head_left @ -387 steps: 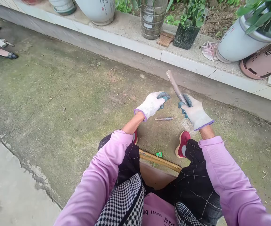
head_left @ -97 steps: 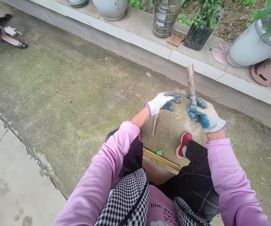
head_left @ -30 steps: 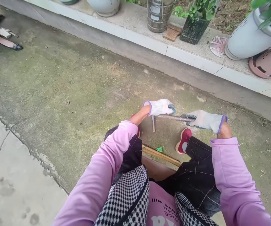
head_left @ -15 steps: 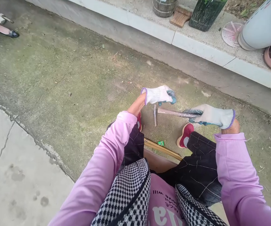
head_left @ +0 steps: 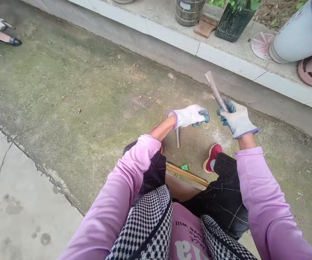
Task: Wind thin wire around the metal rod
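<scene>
In my right hand (head_left: 237,117), in a white glove with blue-grey fingers, is a short brownish stick (head_left: 213,86); a shiny, ridged part shows just above my grip. The stick is raised and tilted, its far end up and to the left. My left hand (head_left: 192,116), gloved alike, is closed with curled fingers, a little left of the right hand. What its fingers hold, if anything, is hidden. Below the left wrist a second short rod (head_left: 178,138) touches the ground, its upper part behind the glove. A whitish dusty patch (head_left: 218,136) shows on the ground below the right hand.
Light wooden strips (head_left: 185,173) lie between my legs, near a small green packet (head_left: 184,167). A raised tiled ledge (head_left: 226,61) carries a dark green planter (head_left: 233,23), a wooden block (head_left: 206,26) and a pale tall pot (head_left: 296,34). Another person's foot (head_left: 15,41) shows at far left.
My right hand has lifted and swung the stick from level to steeply tilted upward. My left hand has moved slightly right and down, now covering the top of the rod. The whitish patch has come into sight.
</scene>
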`<state>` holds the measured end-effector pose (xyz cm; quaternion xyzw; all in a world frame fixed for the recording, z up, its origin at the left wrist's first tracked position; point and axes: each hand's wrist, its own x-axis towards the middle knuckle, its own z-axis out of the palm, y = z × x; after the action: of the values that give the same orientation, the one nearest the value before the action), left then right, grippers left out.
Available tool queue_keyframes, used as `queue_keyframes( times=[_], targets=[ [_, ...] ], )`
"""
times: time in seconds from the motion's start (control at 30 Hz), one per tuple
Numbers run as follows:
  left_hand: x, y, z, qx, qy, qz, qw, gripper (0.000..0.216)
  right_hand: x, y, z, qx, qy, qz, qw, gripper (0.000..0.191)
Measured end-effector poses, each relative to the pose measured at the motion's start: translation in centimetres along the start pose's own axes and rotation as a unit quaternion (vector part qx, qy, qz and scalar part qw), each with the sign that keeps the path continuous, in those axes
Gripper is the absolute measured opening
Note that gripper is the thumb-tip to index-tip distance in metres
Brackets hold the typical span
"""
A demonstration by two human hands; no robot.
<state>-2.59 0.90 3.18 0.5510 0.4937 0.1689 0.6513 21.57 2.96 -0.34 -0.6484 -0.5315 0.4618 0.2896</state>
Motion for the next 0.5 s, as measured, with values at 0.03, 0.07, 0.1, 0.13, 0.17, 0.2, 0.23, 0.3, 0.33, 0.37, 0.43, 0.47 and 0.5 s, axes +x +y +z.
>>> queue_keyframes(
  times=[0.03,0.07,0.1,0.13,0.17,0.2,0.23,0.3,0.33,0.37,0.43,0.47,0.5],
  targets=[
    [-0.1,0.0,-0.2,0.009,0.005,0.004,1.0,0.012,0.5,0.6,-0.2,-0.045,0.008,0.002,0.999,0.049],
    [-0.2,0.0,-0.5,0.016,0.009,0.009,1.0,0.014,0.9,1.2,-0.5,-0.085,0.009,0.005,0.996,0.045],
    [-0.4,0.1,-0.8,0.021,0.013,0.014,1.0,0.016,1.1,1.5,-0.7,-0.12,0.005,0.006,0.993,0.041],
    [-0.5,0.2,-1.0,0.026,0.015,0.016,0.999,0.017,1.3,1.7,-0.8,-0.151,-0.002,0.006,0.988,0.038],
    [-0.6,0.3,-1.1,0.03,0.014,0.017,0.999,0.018,1.4,1.8,-0.8,-0.184,-0.008,0.003,0.983,0.037],
    [-0.7,0.4,-1.2,0.036,0.011,0.016,0.999,0.019,1.4,1.6,-0.8,-0.224,-0.011,-0.002,0.975,0.037],
    [-0.8,0.5,-1.2,0.041,0.008,0.011,0.999,0.02,1.4,1.4,-0.7,-0.27,-0.013,-0.006,0.963,0.037],
    [-0.9,0.6,-1.2,0.048,0.006,0.002,0.999,0.021,1.3,0.8,-0.3,-0.367,-0.025,-0.01,0.93,0.04],
    [-0.9,0.6,-1.3,0.051,0.013,-0.001,0.999,0.022,1.2,0.6,-0.1,-0.405,-0.041,-0.008,0.913,0.039],
    [-0.9,0.5,-1.5,0.056,0.024,-0.001,0.998,0.023,1.0,0.5,0.0,-0.427,-0.072,-0.004,0.901,0.037],
    [-0.9,0.2,-2.3,0.068,0.042,0.007,0.997,0.024,0.2,0.5,-0.1,-0.419,-0.159,0.0,0.894,0.03],
    [-0.8,0.0,-2.7,0.073,0.048,0.012,0.996,0.024,-0.3,0.5,-0.3,-0.398,-0.204,-0.001,0.894,0.027],
    [-0.7,-0.2,-3.2,0.076,0.053,0.016,0.996,0.022,-0.9,0.6,-0.7,-0.373,-0.24,-0.005,0.896,0.026]
  ],
)
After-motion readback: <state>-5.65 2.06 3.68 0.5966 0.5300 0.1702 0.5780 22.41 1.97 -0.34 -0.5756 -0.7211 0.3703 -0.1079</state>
